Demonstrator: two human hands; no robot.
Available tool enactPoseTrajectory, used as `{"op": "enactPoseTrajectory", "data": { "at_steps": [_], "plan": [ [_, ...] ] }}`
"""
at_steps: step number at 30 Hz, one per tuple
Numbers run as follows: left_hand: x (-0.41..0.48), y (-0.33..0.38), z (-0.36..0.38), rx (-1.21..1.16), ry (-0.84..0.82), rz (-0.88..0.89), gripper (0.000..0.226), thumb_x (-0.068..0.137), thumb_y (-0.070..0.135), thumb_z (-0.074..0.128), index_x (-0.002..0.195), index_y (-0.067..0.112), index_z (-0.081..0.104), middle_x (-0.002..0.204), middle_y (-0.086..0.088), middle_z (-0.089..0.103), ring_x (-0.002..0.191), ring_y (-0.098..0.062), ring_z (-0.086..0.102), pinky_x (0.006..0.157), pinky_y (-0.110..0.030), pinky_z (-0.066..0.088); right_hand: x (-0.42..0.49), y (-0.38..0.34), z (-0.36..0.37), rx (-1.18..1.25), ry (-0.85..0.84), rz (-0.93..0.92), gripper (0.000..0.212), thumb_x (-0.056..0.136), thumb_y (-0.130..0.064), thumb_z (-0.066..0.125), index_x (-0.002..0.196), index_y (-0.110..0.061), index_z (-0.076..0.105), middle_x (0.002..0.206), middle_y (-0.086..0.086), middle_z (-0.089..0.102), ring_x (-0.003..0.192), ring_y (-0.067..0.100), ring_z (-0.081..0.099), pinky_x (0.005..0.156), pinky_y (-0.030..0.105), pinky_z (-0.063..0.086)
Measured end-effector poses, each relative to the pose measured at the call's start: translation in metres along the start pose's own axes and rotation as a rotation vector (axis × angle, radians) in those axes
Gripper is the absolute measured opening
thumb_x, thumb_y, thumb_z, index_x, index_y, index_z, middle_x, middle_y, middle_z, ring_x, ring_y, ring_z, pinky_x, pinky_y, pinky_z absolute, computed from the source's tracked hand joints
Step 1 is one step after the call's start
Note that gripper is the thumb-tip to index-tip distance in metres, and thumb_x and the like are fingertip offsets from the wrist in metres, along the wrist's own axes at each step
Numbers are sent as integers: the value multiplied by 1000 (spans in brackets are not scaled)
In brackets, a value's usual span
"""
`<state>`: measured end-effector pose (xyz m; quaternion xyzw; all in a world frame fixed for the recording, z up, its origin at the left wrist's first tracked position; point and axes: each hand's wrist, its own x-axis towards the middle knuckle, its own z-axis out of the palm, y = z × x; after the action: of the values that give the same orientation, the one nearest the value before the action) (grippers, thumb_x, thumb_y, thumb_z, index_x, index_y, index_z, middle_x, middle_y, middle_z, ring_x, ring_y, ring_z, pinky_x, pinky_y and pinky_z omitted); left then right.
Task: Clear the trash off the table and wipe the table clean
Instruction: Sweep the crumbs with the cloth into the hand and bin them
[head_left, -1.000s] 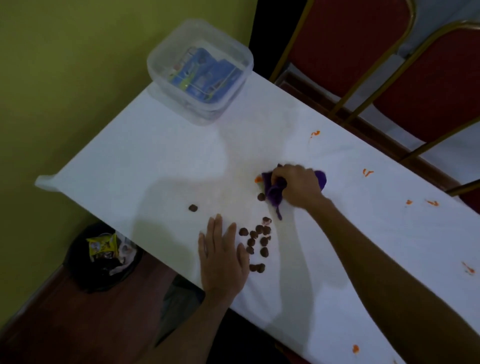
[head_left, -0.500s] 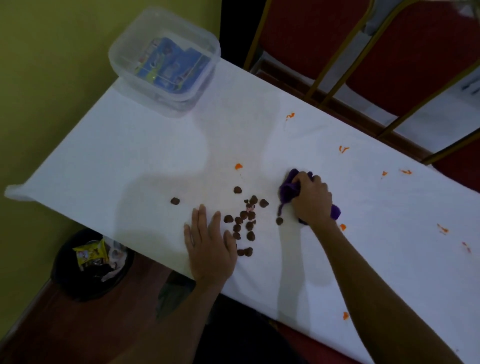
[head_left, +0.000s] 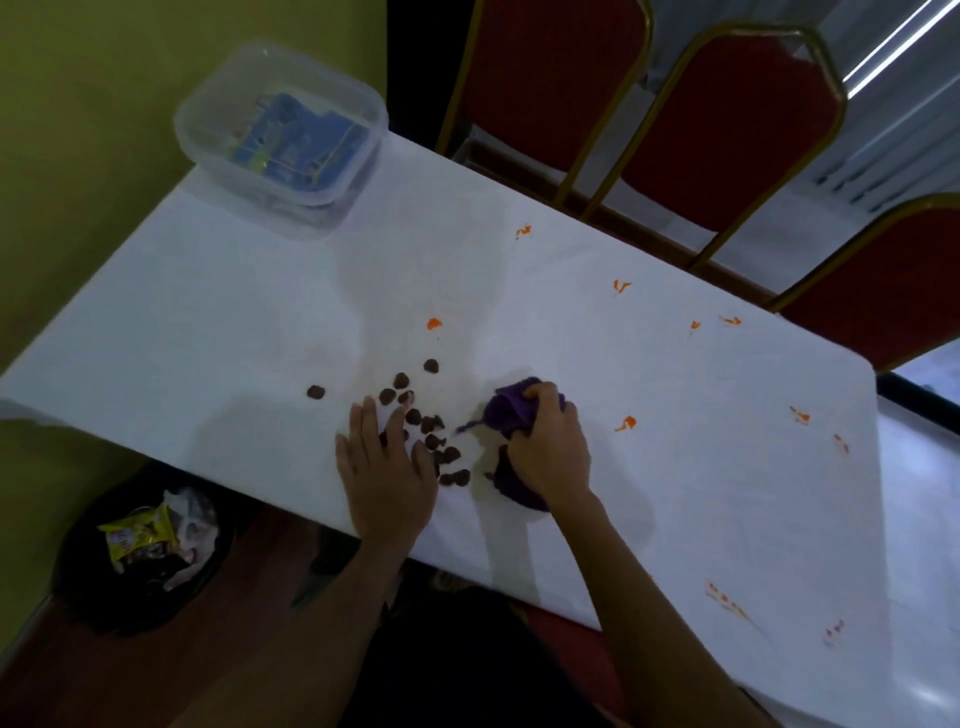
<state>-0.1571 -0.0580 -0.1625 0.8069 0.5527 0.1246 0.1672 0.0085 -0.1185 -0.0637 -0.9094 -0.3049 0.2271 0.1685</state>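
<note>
Since a second ago the right grip (head_left: 550, 452), clamped on the cloth (head_left: 506, 410), sits nearer; bits (head_left: 430, 423) lie just left of it, against the flat, spread left grip (head_left: 382, 467)

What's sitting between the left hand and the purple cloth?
In the head view, small brown pieces lie on the table between the left hand and the purple cloth, which the right hand grips.

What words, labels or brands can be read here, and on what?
No text is legible.
Print on the yellow wrapper in the bin: too blurred to read.
Print on the blue packets in the clear box: too blurred to read.
</note>
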Motion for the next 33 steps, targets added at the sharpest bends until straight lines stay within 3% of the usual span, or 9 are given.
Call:
{"op": "enactPoseTrajectory", "data": {
  "at_steps": [7,11,13,16,19,23,27,30,33],
  "plan": [
    [7,-5,-17,-158,-173,-35,52,89,20,59,139,15,49,163,-12,25,153,-27,14,124,-48,10,-64,46,22,-15,-59,196,44,89,-17,61,126,-21,38,121,14,46,91,35,58,74,42,53],
    [10,-15,-42,-380,-247,-108,38,94,12,54,132,11,55,157,-10,36,149,-23,26,117,-29,18,-54,1,46,65,-79,127,45,89,-19,62,127,-18,38,124,15,44,95,34,59,71,37,50],
    [7,-17,-58,-496,-185,-165,32,95,8,53,127,11,58,139,-7,54,131,-20,48,105,-23,31,-47,-24,57,92,-98,52,46,89,-19,63,128,-16,39,125,16,43,96,34,59,70,35,48],
    [5,-22,-80,-549,-85,-205,29,96,6,53,123,11,60,128,-4,60,113,-7,49,97,-23,36,-38,-52,62,109,-145,-9,50,88,-19,65,131,-15,39,125,16,43,99,34,58,72,36,48],
    [12,-36,-94,-539,-30,-217,29,95,3,53,122,9,61,132,-7,58,119,-11,48,99,-23,35,-29,-51,56,185,-171,29,48,85,-16,64,127,-17,41,121,13,48,100,32,56,78,41,53],
    [41,-74,-101,-464,22,-245,32,92,-1,54,122,5,61,135,-12,55,132,-26,47,104,-20,29,-29,-14,39,217,-12,198,41,80,-12,59,119,-18,45,115,15,57,92,30,58,80,44,55],
    [82,-133,-94,-365,60,-249,38,91,0,51,129,1,54,142,-18,49,140,-32,38,119,-34,26,-19,-6,35,210,81,344,39,85,-6,56,121,-14,42,121,18,48,88,30,50,79,43,49],
    [106,-168,-78,-252,48,-276,44,97,8,44,140,0,44,157,-20,33,150,-33,22,125,-46,16,-4,-40,53,161,93,298,39,88,-5,55,123,-13,40,124,18,45,86,29,50,74,40,47],
    [112,-178,-67,-94,93,-173,46,99,12,39,144,4,40,160,-21,29,151,-36,20,124,-49,13,10,-80,72,126,69,226,45,89,-8,59,128,-15,40,128,16,42,102,34,56,79,44,54]
  ]
}}
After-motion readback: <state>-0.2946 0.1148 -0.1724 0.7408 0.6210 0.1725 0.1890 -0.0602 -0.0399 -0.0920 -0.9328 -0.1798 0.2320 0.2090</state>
